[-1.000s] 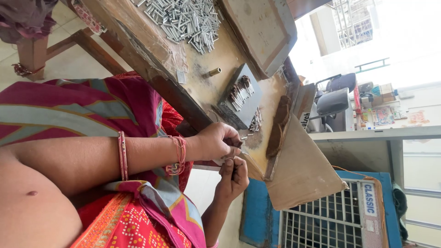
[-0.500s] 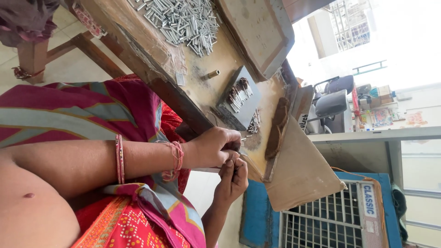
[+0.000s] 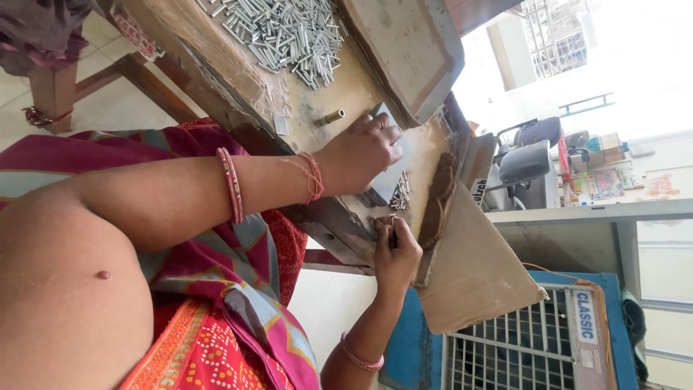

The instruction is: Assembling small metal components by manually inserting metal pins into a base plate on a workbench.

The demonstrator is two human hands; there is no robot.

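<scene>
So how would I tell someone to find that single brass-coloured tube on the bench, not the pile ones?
Start at the wooden workbench and find the big heap of silvery metal tubes on it. From the heap, move toward the hand resting on a grey tray. Between them lies the brass-coloured tube, alone on bare wood; it is yellowish, while the heaped ones are silver.

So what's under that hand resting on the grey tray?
The left hand covers most of the grey tray. A few small metal pieces show beside it; what lies beneath the palm is hidden.
</scene>
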